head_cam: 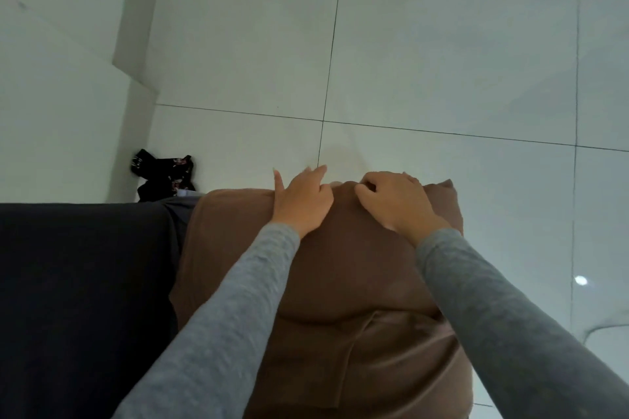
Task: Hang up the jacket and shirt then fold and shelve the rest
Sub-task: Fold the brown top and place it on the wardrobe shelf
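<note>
Head view, the only one: we look steeply down at a pale tiled floor (pixel 442 71) with dark grout lines and a small light glare at right. A white wall (pixel 51 61) with a stepped corner runs down the left. Top right we see a pale edge of some furniture or frame (cannot tell which).

A brown garment (pixel 340 282) lies spread in front of us, just beside a dark cloth (pixel 85 299) that covers the lower left. Our left hand (pixel 301 201) rests flat on the brown garment's far edge, fingers loose, gripping nothing. Our right hand (pixel 396 202) has its fingers curled, pinching the brown fabric at that same edge. Both sleeves are grey.

A black patterned garment (pixel 165 175) sits crumpled on the floor by the wall.
</note>
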Demonstrator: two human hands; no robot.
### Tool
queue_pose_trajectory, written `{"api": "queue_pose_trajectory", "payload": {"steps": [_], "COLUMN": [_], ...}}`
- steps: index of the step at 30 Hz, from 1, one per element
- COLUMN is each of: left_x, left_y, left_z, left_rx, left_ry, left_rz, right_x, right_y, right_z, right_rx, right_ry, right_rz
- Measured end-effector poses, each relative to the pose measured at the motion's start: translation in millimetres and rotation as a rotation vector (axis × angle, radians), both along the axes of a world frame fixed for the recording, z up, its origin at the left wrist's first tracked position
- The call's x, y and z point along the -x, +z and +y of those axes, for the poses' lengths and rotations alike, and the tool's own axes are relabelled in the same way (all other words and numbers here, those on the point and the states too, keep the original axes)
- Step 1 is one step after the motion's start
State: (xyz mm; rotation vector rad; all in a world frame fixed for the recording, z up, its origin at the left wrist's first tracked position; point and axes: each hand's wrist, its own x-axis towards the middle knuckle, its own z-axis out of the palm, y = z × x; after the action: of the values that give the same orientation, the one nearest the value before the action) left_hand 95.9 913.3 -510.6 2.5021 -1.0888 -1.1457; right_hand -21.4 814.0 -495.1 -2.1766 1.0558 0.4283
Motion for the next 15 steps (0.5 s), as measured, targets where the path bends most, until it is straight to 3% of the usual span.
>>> {"api": "queue_pose_trajectory", "payload": {"steps": [3,10,15], "left_x": [-8,-20,-26], "left_y": [3,16,28], "left_z": [-21,-22,-28], "left_rx": [0.003,0.171,0.121], "left_ry": [-0.011,-0.044,-0.25], "left_rz": [0.209,0.346,0.355], "right_x": [0,11,21], "right_y": [3,10,29], "right_z": [-14,-21,-31], "right_rx": [-0.152,-0.252,-0.219], "right_ry": [-0.059,-0.125,0.001], "right_rz": [-0.088,-0.263,-0.126]}}
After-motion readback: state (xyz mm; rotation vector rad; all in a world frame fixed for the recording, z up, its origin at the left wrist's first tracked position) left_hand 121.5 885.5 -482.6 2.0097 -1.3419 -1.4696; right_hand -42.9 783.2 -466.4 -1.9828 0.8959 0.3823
